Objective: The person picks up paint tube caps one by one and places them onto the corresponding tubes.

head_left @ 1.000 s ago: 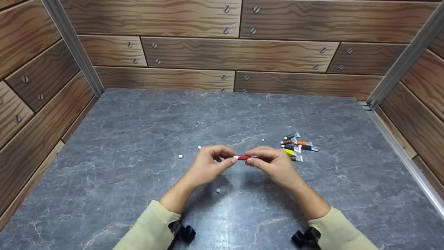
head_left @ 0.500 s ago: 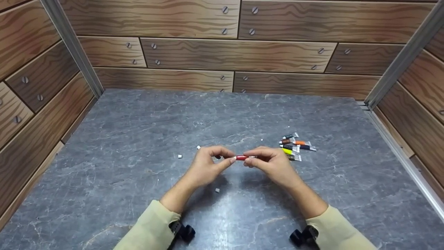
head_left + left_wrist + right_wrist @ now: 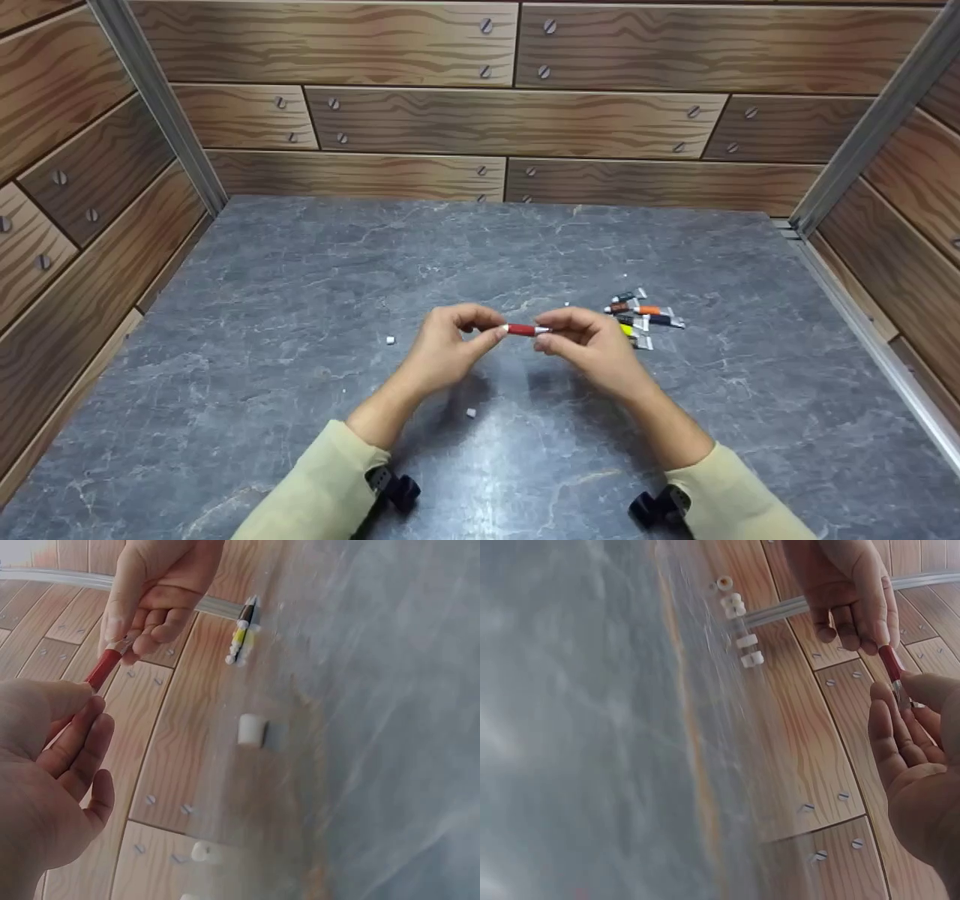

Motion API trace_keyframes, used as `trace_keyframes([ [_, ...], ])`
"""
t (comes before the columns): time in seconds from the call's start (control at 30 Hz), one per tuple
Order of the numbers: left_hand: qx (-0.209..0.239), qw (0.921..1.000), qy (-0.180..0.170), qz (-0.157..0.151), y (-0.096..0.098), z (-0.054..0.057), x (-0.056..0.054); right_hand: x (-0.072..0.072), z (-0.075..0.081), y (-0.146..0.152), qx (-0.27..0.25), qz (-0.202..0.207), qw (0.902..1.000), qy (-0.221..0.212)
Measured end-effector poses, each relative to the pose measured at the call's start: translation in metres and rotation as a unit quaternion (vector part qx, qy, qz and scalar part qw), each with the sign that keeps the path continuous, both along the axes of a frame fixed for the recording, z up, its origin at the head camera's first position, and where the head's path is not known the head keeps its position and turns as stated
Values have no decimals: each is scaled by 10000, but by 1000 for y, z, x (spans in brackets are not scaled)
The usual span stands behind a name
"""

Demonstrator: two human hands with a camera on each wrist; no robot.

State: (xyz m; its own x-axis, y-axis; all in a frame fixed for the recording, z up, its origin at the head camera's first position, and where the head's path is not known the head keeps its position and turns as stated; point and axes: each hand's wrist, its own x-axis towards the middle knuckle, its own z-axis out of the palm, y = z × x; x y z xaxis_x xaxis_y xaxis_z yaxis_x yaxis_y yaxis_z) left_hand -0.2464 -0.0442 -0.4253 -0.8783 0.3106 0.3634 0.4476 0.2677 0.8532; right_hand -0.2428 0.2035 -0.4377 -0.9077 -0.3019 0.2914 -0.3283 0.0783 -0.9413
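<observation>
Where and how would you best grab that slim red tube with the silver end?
Probably across the middle of the slim red tube, pinched from above: it is narrow, lies crosswise and shows bare red there. Its ends are taken: the left hand pinches the white one, the right hand the silver one.

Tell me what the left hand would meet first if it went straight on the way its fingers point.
Beyond the red tube that the left hand holds, most likely the right hand, which pinches the tube's other end. Exact depth is hard to judge.
</observation>
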Motion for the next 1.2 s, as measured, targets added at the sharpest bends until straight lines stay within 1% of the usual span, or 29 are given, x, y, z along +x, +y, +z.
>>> trace_keyframes([
  [0.07, -113, 9999, 22, -17, -1, 3, -4, -3, 2, 1, 102, -133, 9998, 64],
  [0.2, -392, 9991, -76, -121, -4, 8, -13, -12, 5, 1, 412, -399, 9982, 153],
  [0.37, -613, 9975, -263, -247, -6, 10, -31, -28, 11, 0, 687, -577, 9959, 146],
  [0.5, -645, 9967, -426, -261, -8, 9, -46, -41, 11, 0, 875, -672, 9937, 190],
  [0.67, -653, 9956, -625, -229, -8, 3, -66, -60, 8, 0, 1125, -789, 9903, 183],
  [0.9, -653, 9954, -692, -102, -9, -11, -93, -86, 2, -7, 1405, -904, 9859, 109],
  [1.03, -608, 9952, -764, 86, -8, -18, -106, -101, -2, -11, 1627, -1025, 9813, 27],
  [1.2, -493, 9957, -751, 224, -5, -24, -119, -113, -6, -15, 1768, -1218, 9767, -8],
])
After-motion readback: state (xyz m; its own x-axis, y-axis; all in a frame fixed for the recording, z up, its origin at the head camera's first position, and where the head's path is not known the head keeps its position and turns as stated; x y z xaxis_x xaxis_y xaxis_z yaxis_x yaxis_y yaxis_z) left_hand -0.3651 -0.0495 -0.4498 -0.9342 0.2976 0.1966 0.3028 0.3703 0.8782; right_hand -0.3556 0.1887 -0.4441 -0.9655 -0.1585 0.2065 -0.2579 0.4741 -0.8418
